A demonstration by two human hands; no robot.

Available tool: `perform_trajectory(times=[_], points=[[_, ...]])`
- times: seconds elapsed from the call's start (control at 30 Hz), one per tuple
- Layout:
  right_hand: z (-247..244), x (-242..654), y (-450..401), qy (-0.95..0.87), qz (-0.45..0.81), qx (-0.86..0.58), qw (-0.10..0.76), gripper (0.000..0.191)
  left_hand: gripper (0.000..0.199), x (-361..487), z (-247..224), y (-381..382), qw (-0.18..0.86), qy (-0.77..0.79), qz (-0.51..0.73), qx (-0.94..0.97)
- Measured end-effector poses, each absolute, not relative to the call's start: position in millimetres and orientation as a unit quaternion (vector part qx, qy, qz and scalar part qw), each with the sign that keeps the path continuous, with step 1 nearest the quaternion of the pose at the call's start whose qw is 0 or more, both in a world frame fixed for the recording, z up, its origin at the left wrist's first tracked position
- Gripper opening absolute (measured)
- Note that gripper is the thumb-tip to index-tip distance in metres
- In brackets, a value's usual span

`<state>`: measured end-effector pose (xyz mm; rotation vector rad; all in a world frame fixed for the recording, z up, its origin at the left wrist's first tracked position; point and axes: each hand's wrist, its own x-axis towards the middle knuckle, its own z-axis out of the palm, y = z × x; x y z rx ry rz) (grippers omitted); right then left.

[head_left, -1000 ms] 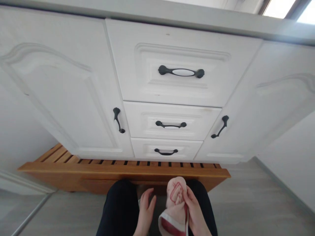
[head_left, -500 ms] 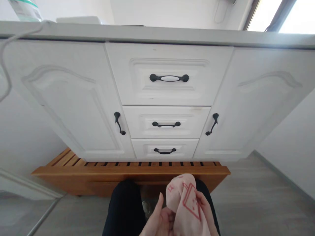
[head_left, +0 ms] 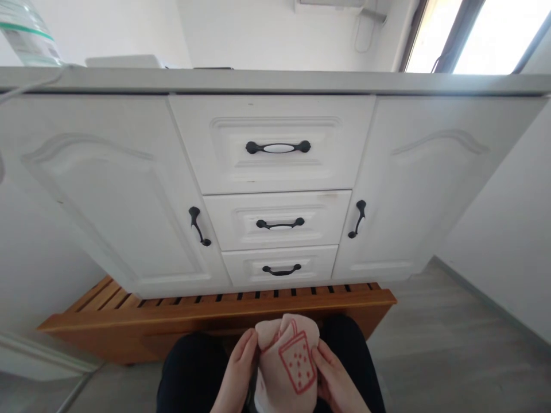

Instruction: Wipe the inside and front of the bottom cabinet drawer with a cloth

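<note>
Item: pink cloth (head_left: 287, 361), red cup print. Your left hand (head_left: 236, 373), right hand (head_left: 334, 378) clamped on its sides; keep grip even, edges aligned.

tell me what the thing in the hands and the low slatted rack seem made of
Pink cloth: soft woven or knit fabric, matte; it folds and bunches between the left hand and right hand, with a red printed drawing. Slatted rack: apparently wood, warm honey-brown, slightly glossy.

A big white cabinet (head_left: 107, 189) with three drawers (head_left: 275, 221) stands on a wooden rack (head_left: 206, 310). The floor (head_left: 430, 355) is grey. A bright window (head_left: 486, 34) shines.
</note>
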<state>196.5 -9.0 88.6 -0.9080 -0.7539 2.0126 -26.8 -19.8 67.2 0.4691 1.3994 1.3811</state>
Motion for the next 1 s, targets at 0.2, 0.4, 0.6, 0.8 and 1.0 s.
perform_trajectory(times=[0.2,0.4,0.6,0.8,1.0], points=[[89.9,187.4,-7.4,-0.313,0.787,-0.327,0.419,0.052,0.051,-29.8,90.3,-24.9,0.61,0.478,0.625,0.098],[99.4,189.4,0.3,-0.45,0.742,-0.332,0.369,0.051,0.063,-44.6,103.8,-37.1,0.561,0.518,0.589,0.264],[118.4,187.8,7.1,-0.505,0.687,-0.365,0.374,0.05,0.053,-40.7,125.1,-42.1,0.544,0.516,0.529,0.398],[98.6,182.4,11.0,-0.458,0.611,-0.496,0.414,0.053,0.063,0.3,52.0,-42.8,0.688,0.505,0.434,0.289],[50.0,202.0,15.5,-0.426,0.548,-0.592,0.41,0.046,0.045,9.1,16.8,-32.7,0.628,0.513,0.453,0.37]])
